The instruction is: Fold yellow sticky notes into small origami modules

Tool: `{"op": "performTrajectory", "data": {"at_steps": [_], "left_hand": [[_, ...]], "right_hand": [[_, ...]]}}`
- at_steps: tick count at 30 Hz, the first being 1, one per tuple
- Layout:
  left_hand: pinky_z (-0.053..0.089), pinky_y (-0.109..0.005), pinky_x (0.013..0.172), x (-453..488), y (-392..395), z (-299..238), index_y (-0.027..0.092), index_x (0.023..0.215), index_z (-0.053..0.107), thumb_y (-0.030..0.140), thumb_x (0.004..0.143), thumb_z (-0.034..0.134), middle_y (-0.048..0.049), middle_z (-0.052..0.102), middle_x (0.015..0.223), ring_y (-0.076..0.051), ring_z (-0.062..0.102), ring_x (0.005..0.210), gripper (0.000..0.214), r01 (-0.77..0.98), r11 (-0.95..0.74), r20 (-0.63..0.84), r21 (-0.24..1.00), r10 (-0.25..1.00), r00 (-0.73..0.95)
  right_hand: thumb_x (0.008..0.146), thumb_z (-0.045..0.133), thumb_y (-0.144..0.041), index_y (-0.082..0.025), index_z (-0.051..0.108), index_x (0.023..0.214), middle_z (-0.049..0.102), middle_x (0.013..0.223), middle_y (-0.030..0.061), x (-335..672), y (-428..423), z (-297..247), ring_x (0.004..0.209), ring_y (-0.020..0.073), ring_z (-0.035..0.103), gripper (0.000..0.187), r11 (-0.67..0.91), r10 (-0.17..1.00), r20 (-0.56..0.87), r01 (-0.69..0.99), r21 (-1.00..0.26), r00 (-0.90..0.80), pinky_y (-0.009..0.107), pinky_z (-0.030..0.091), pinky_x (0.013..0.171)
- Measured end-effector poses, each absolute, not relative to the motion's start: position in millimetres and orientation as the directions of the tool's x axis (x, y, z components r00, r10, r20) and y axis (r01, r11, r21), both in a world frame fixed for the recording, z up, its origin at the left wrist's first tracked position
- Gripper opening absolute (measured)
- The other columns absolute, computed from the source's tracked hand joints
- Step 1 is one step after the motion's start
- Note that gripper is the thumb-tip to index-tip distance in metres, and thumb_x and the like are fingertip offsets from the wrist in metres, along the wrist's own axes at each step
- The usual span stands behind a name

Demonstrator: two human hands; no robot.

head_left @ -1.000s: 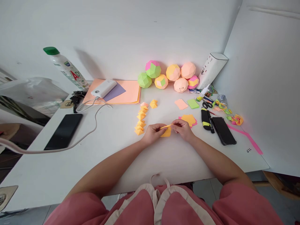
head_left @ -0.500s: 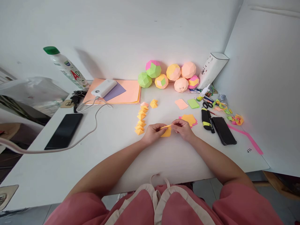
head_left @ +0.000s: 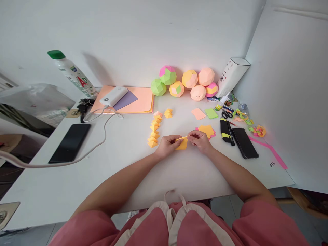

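Observation:
Between my hands, low over the white table, is a piece of orange-yellow paper (head_left: 181, 146), with a narrow folded edge along its top. My left hand (head_left: 167, 145) pinches its left end, and my right hand (head_left: 199, 140) pinches the right end. The fingers cover part of the paper. Left of my left hand runs a row of small folded orange paper pieces (head_left: 153, 135), with one more folded piece (head_left: 168, 113) beside its far end. Just beyond my right hand lies a stack of orange and pink paper sheets (head_left: 207, 130).
Faceted paper balls (head_left: 189, 79) line the wall. Pink sheets (head_left: 198, 113) and green sheets (head_left: 211, 113) lie mid-table. Rightward are scissors (head_left: 226, 114), a cutter (head_left: 225, 130) and a black phone (head_left: 245, 143). A tablet-like black phone (head_left: 70, 143), cable (head_left: 104, 131) and power bank (head_left: 114, 96) are left.

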State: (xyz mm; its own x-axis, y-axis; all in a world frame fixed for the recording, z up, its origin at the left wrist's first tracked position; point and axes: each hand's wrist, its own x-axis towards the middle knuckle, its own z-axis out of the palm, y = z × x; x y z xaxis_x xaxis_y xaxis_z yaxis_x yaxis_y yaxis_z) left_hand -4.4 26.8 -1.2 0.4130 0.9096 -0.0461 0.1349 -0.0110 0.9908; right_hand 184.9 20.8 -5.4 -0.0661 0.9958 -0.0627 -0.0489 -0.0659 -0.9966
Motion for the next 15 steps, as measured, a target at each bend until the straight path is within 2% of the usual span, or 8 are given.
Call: {"op": "performTrajectory", "data": {"at_steps": [15], "left_hand": [[0.040, -0.023, 0.052, -4.9, 26.2, 1.7, 0.015, 0.090, 0.069, 0.052, 0.073, 0.057, -0.0038, 0.062, 0.073, -0.012, 0.051, 0.062, 0.042, 0.162, -0.012, -0.055, 0.987, 0.915, 0.401]], "right_hand": [[0.063, 0.073, -0.036, -0.017, 0.061, 0.069, 0.051, 0.058, -0.0035, 185.1, 21.6, -4.3, 0.046, 0.0059, 0.039, 0.023, -0.065, 0.996, -0.061, -0.065, -0.996, -0.060, 0.022, 0.032, 0.043]]}}
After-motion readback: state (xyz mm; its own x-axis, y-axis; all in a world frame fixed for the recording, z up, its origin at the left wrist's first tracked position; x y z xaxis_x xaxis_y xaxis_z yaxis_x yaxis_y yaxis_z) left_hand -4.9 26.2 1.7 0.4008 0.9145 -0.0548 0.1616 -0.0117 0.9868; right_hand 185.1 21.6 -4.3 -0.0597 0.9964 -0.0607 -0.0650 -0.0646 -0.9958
